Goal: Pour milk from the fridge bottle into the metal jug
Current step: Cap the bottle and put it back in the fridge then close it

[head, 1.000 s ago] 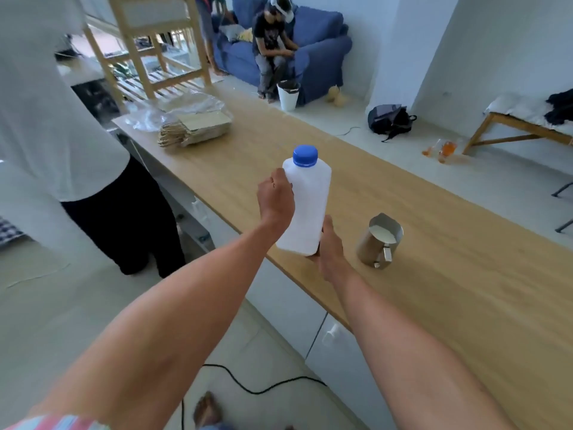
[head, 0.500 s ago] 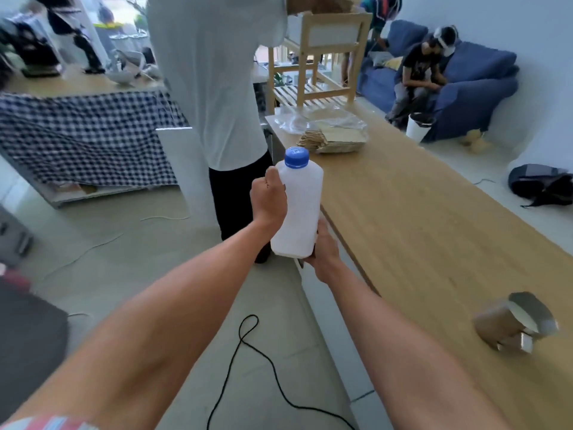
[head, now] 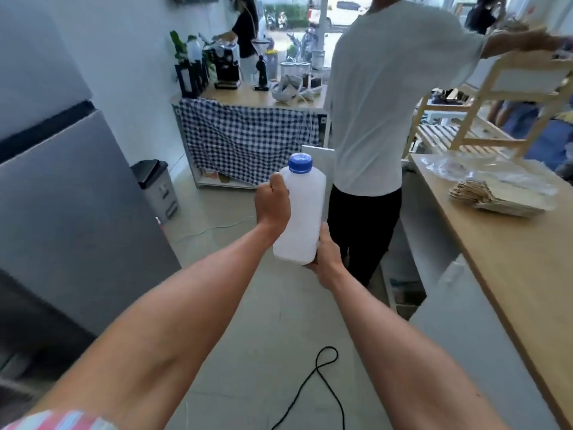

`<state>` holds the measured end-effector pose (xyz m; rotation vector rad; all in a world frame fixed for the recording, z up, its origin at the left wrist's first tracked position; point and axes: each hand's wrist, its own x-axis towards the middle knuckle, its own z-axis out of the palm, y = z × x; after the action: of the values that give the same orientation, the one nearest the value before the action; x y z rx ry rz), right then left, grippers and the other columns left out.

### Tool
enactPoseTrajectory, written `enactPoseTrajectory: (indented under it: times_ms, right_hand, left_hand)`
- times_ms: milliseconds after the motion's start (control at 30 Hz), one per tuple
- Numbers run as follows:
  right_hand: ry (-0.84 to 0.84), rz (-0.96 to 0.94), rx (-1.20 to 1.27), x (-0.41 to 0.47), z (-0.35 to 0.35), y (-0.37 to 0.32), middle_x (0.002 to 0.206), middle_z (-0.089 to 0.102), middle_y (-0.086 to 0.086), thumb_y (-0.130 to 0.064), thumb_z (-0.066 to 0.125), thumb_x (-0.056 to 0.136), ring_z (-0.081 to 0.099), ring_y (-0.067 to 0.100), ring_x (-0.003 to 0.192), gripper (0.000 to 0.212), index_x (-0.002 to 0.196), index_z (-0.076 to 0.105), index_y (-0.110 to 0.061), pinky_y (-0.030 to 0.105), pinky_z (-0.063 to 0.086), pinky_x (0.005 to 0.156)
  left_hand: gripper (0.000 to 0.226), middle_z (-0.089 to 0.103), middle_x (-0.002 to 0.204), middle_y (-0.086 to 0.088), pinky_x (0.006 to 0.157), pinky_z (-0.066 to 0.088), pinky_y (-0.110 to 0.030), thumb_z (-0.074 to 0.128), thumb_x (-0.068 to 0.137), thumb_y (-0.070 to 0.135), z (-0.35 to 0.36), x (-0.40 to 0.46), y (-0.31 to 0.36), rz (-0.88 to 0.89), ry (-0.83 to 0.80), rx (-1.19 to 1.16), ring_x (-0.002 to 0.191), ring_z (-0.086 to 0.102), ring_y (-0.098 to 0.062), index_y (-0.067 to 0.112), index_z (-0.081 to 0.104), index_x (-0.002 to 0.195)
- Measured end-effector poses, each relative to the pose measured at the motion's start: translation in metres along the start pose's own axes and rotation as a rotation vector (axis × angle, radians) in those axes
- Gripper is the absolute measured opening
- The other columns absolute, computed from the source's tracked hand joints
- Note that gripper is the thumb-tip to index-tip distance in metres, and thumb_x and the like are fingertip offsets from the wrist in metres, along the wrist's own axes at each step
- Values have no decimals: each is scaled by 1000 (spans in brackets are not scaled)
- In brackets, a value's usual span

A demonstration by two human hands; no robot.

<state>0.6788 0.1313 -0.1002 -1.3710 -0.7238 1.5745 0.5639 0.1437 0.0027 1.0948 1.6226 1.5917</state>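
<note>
I hold a white plastic milk bottle [head: 302, 212] with a blue cap upright in front of me, over the floor. My left hand [head: 273, 206] grips its left side near the top. My right hand [head: 325, 256] supports it from below at the base. The cap is on. A grey fridge [head: 71, 218] stands closed at my left. The metal jug is out of view.
A person in a white shirt [head: 381, 97] stands just behind the bottle, beside the wooden counter [head: 511, 252] at my right. A black cable [head: 322, 377] lies on the floor. A bin [head: 155, 187] sits by the fridge, a checked-cloth table [head: 248, 141] farther back.
My view has swung left, away from the counter and the jug, toward the fridge. Both hands kept the bottle upright in the same grip.
</note>
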Motion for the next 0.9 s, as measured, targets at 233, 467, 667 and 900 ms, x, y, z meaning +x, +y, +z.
enactPoseTrajectory:
  times_ms: [233,467,667,900]
  right_hand:
    - [-190,60,-136,-3,131,24,112,75,7,-67,40,100,73,29,102,57,115,70,-20,34,61,67]
    - [-375,127,-232,-15,243,55,116,75,7,-71,45,96,74,30,102,61,118,71,-20,47,64,82]
    - [-539,162,-327,-33,320,80,109,75,11,-64,42,103,74,29,94,56,113,68,-15,50,63,84]
    - [-793,162,-494,-40,407,101,103,77,9,-65,39,102,76,27,90,58,111,71,-17,49,65,79]
  left_hand:
    - [45,56,56,-6,56,39,-32,31,88,37,-124,45,-9,-6,232,81,56,51,-22,13,48,54]
    - [45,48,58,-8,51,31,-29,36,102,22,-240,64,-20,-22,466,130,52,42,-19,11,45,60]
    - [45,55,62,-8,52,37,-22,34,105,28,-317,67,-32,-37,629,125,55,54,-16,10,45,66]
    - [46,48,48,6,48,35,-21,37,103,27,-394,76,-35,-91,904,64,44,47,-7,15,37,58]
